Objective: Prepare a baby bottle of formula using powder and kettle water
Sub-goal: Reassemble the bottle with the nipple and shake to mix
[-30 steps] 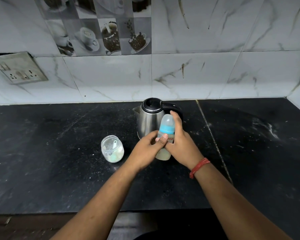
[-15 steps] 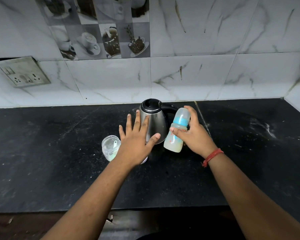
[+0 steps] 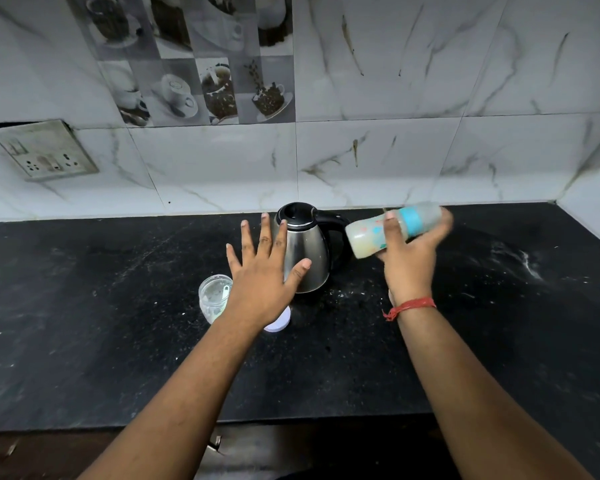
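Item one, far left: a wall socket plate (image 3: 44, 154) on the marble tile, well apart from the work.

Item two: a clear glass jar (image 3: 214, 298) holding white powder and a small scoop, open, on the black counter (image 3: 84, 323); a white lid (image 3: 278, 323) lies just right of it, partly under our wrist.

Item three: our left hand (image 3: 264, 271), fingers spread straight, holding nothing, hovering in front of the steel kettle (image 3: 305, 251).

Item four: the baby bottle (image 3: 392, 230), capped, milky liquid inside, in the air right of the kettle. Its long axis lies near level, base left toward the kettle, teal collar right.

Item five: our right hand (image 3: 409, 258) grips the bottle's middle; we judge it mid-shake, the empty left hand being the nearer one to steady it.
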A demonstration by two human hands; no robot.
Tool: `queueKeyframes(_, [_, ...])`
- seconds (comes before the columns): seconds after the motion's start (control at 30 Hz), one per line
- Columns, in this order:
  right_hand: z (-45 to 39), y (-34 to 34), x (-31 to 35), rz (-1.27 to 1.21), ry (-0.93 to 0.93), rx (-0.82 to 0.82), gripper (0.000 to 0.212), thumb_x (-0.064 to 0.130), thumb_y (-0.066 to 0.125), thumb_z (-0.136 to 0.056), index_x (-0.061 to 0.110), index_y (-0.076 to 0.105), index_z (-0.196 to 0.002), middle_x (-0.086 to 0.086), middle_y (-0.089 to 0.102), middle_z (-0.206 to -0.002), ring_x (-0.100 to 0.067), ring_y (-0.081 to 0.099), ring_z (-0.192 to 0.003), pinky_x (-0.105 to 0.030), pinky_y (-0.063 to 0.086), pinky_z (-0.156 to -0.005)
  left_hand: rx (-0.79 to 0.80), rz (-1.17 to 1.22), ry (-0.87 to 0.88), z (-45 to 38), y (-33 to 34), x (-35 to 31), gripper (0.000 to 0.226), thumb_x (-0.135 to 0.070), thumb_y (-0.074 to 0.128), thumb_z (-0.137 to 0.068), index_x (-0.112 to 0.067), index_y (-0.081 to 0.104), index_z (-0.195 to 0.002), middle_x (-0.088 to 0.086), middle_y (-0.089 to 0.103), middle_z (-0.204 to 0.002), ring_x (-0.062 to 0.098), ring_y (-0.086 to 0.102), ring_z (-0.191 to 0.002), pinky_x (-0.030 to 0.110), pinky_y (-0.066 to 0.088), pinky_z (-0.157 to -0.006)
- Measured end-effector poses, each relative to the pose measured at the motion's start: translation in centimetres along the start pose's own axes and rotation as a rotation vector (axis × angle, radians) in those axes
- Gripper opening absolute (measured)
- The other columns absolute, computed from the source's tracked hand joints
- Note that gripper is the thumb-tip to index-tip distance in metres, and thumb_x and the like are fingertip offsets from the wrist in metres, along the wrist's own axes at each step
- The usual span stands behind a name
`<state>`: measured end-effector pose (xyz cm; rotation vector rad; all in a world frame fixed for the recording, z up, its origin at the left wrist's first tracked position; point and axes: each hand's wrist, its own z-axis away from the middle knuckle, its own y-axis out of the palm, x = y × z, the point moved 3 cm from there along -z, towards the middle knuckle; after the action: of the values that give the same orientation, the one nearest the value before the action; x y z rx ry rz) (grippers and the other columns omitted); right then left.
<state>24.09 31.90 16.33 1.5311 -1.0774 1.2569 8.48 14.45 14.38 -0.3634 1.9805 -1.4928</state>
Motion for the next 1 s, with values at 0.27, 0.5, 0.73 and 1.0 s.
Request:
queueKeyframes(0.27, [-0.8,-0.3,0.2,0.034,0.057,0.085,0.066,0.028,0.071,-0.093,0.035,0.026,-0.140,0.004,0.060,-0.111,-0.020,0.069,-0.098,-0.051,0.063,-0.075,0.001,0.045,-0.029,-0.2,0.5,0.6,0.090,-0.081,0.008,-0.089,-0.032,-0.007,-0.163,-0.003,-0.024,-0.170,0.032,-0.026,-0.156,0.066,-0.004,-0.123])
queueKeyframes(0.5, [-0.2,0.7,0.1,0.077,0.028,0.074,0.068,0.036,0.072,-0.090,0.036,0.025,-0.139,0.001,0.061,-0.112,-0.023,0.069,-0.098,-0.056,0.061,-0.081,-0.011,0.065,-0.042,-0.3,0.4,0.7,0.094,-0.082,0.008,-0.087,-0.030,-0.007,-0.163,-0.003,-0.023,-0.171,0.031,-0.025,-0.156,0.065,-0.004,-0.123])
queueKeyframes(0.73, [-0.4,1.3,0.0,0.084,-0.002,0.076,0.069,0.038,0.072,-0.090,0.037,0.025,-0.140,0.007,0.061,-0.110,-0.019,0.070,-0.096,-0.055,0.061,-0.081,-0.023,0.029,-0.029,-0.6,0.5,0.8,0.092,-0.082,0.008,-0.088,-0.030,-0.009,-0.163,-0.003,-0.023,-0.170,0.032,-0.025,-0.156,0.065,-0.004,-0.123])
queueKeyframes(1.0, [-0.5,1.9,-0.4,0.190,-0.013,0.193,0.070,0.038,0.073,-0.089,0.043,0.026,-0.141,0.003,0.062,-0.115,-0.021,0.069,-0.099,-0.055,0.060,-0.084,-0.021,0.035,-0.041,-1.0,0.5,1.3,0.096,-0.083,0.003,-0.084,-0.030,-0.008,-0.163,-0.003,-0.022,-0.171,0.032,-0.025,-0.156,0.066,-0.003,-0.123])
